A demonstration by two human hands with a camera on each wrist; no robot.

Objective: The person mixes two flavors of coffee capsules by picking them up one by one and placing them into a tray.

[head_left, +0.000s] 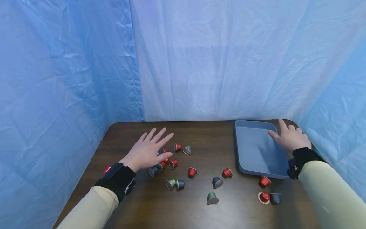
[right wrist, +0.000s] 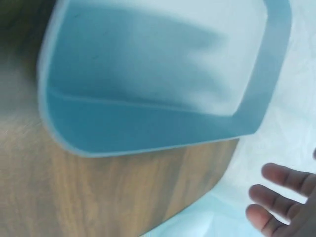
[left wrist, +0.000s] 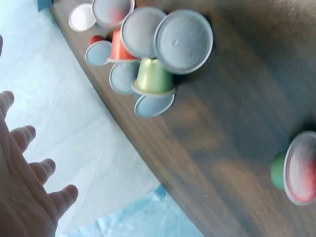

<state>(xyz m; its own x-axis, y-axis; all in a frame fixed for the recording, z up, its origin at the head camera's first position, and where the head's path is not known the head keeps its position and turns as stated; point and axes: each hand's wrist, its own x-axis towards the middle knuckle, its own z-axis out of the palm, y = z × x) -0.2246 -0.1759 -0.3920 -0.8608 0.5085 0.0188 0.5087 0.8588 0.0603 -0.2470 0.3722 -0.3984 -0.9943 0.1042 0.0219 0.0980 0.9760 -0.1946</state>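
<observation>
My left hand (head_left: 145, 154) hovers over the left of the table with its fingers spread, holding nothing. Under and beside it lies a cluster of red, green and dark blue coffee capsules (head_left: 172, 163), partly hidden by the hand. The left wrist view shows those capsules, including a light green capsule (left wrist: 155, 78), off beyond the fingertips. Over the right edge of a blue tray (head_left: 253, 149) is my right hand (head_left: 291, 140), its fingers loosely extended and nothing in them. The tray holds only the hand's shadow, seen in the right wrist view.
Single capsules lie across the middle of the brown table (head_left: 137, 203), among them a green capsule (head_left: 212, 198) and a dark blue capsule (head_left: 217, 182). In front of the tray sit a red capsule (head_left: 264, 181) and a dark one (head_left: 275, 198). Blue-white curtains (head_left: 211, 63) enclose the table.
</observation>
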